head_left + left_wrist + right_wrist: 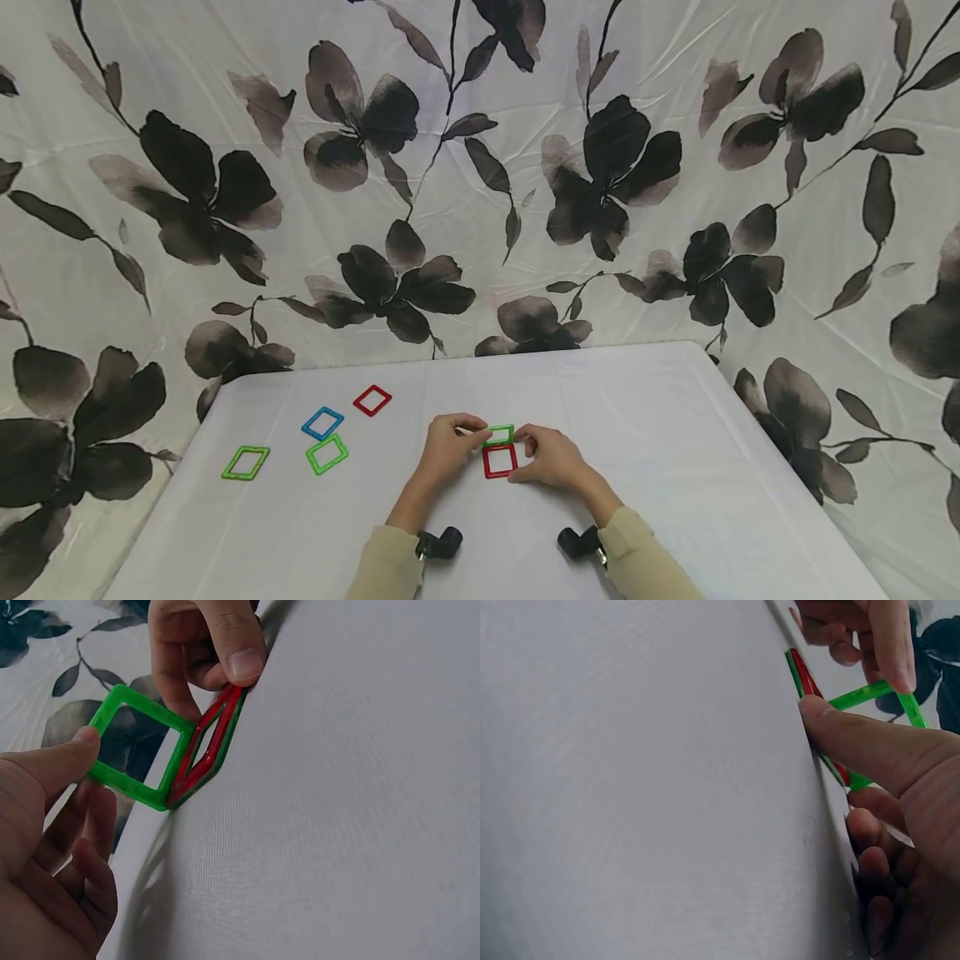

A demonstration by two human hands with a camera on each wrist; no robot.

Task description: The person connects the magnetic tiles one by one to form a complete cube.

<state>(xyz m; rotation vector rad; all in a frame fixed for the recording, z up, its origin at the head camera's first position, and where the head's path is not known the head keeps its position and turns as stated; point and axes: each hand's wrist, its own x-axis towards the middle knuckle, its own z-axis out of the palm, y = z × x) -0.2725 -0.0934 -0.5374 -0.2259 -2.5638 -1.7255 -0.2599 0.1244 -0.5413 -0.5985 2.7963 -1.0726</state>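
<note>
A red square frame [500, 461] lies flat on the white table [675, 433], near the front middle. A green square frame [499, 434] is joined to its far edge and tilted up off the table. My left hand [467, 433] pinches the green square frame [139, 747] at its outer edge, thumb on top. My right hand [531, 457] holds the red square frame [215, 735] down, thumb on its edge and fingers curled behind. In the right wrist view the right thumb [855, 739] covers much of the red square frame [798, 669]. A thin green edge shows under the red one.
Loose on the table's left part lie a red square [372, 400], a blue square [322, 423] and two green squares [327, 454] [245, 462]. A flowered cloth [480, 208] hangs behind and beside the table. Table edges run close at left and right.
</note>
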